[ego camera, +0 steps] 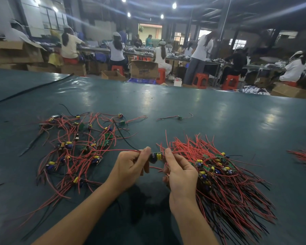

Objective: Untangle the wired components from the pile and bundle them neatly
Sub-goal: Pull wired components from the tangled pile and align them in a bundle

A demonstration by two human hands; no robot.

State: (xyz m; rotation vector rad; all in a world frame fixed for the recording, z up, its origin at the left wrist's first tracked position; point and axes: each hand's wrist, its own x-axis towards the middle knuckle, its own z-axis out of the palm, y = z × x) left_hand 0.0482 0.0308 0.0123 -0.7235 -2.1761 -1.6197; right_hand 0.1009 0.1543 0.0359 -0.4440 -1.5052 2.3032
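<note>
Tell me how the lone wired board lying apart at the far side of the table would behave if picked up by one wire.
The lone wired board would probably dangle: its thin leads lie curved on the table, so they look floppy. It seems light, being a small board. Away from the tangled pile, it should lift without snagging.

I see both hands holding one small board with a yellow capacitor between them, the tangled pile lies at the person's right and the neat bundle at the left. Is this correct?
Not quite: the sides are swapped. The head view shows the tangled pile at the person's left and the neat bundle at the right. The rest holds: the left hand and right hand hold one small board with a yellow capacitor between them.
</note>
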